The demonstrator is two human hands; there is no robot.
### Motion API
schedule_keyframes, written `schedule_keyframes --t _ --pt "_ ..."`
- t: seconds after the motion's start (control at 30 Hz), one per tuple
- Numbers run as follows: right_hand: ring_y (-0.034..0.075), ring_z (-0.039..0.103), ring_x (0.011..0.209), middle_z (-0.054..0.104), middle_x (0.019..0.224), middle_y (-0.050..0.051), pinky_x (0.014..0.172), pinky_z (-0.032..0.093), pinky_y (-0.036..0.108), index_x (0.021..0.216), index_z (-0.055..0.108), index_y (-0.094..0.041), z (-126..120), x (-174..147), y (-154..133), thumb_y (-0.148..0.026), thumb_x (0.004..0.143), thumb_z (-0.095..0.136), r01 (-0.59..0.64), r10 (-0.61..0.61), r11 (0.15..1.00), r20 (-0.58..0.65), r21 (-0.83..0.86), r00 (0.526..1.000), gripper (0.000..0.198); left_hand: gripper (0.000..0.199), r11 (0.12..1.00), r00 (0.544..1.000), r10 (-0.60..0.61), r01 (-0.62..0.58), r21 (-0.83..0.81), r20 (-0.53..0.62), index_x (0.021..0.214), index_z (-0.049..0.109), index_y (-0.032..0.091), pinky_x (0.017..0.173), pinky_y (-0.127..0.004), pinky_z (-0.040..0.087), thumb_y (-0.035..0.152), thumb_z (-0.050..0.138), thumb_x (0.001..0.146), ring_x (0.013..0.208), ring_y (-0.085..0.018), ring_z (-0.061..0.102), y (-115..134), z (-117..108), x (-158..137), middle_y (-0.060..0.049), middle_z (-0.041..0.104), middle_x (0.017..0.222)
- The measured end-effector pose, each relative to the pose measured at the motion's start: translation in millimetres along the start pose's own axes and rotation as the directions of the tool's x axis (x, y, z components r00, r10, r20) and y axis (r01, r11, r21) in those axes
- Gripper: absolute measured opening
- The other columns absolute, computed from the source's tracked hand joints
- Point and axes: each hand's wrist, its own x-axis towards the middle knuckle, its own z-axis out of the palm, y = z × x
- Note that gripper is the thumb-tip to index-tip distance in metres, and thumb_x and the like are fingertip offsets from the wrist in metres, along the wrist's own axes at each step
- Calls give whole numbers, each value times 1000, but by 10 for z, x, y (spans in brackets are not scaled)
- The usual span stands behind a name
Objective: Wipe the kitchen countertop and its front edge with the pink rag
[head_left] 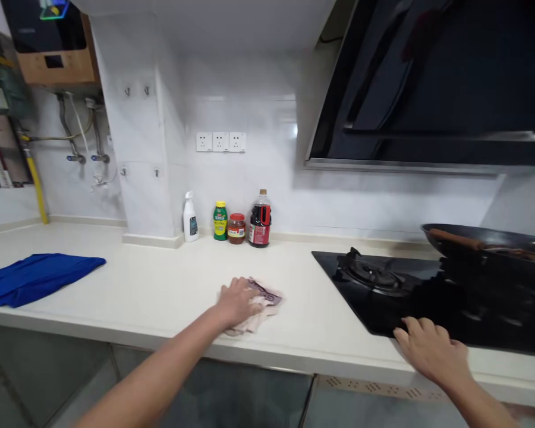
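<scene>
My left hand (238,303) presses down on a crumpled pale pink cloth (254,320) with a dark patterned patch, its fingers bent over the fabric. The cloth lies on the cream countertop (160,285) near the middle. To the right, my right hand (434,351) rests at the counter's front edge, fingers apart, with the fingertips at the front rim of the black gas hob (410,315). It holds no loose object.
Along the back wall stand a white spray bottle (190,219), a green bottle (220,221), a red-lidded jar (236,229) and a dark sauce bottle (260,221). A blue cloth (35,276) lies left. A wok (503,238) sits on the hob under the range hood (437,89).
</scene>
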Motion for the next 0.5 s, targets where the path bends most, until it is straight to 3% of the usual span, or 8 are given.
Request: schedule_keyframes --t 0.1,0.17,0.23,0.3,0.37,0.43,0.5 --pt "37 56 111 60 119 19 95 43 56 120 68 -21 -28 -61 -57 -41 92 32 -7 8 999 20 -53 1000 49 56 1000 998 -29 29 10 57 143 56 41 112 -63 34 63 48 91 148 -41 29 -62 -16 -68 -6 36 163" --pt "37 55 113 58 123 19 98 42 55 125 65 -18 -55 -93 -94 -39 94 30 -13 15 997 30 -75 999 52 58 999 994 29 -31 12 109 146 53 38 117 -63 28 62 42 95 153 -40 22 115 49 -98 -5 24 169" --pt "36 55 114 57 125 18 100 42 55 127 64 -16 -84 -112 -122 -37 95 28 -13 16 996 31 -86 999 52 58 985 976 168 -170 0 140 149 50 31 122 -63 18 56 35 99 157 -35 13 412 137 -96 -5 17 171" --pt "35 56 114 58 124 18 101 43 54 127 63 -16 -102 -120 -132 -36 95 28 -7 9 996 20 -89 1000 52 59 940 924 341 -339 -44 170 153 45 26 125 -59 9 51 29 102 158 -29 8 749 221 -46 -5 18 171" --pt "35 57 113 59 122 17 101 43 54 125 64 -17 -99 -120 -115 -36 94 31 7 -6 997 2 -83 1000 49 60 873 850 487 -475 -107 201 156 39 23 127 -56 8 48 25 103 158 -26 12 1057 295 57 -6 25 169" --pt "35 57 114 60 120 16 100 44 56 119 67 -21 -64 -119 -72 -36 90 38 40 -40 997 -4 -65 999 44 60 813 779 583 -559 -163 231 157 36 25 125 -58 11 48 24 103 157 -27 16 1298 370 215 -5 28 168" --pt "37 57 116 61 120 15 99 45 58 110 70 -25 -3 -122 -14 -36 85 42 81 -82 996 -7 -40 997 39 59 781 741 624 -597 -183 247 157 37 28 123 -63 13 49 24 103 157 -31 16 1461 460 424 -4 26 169"
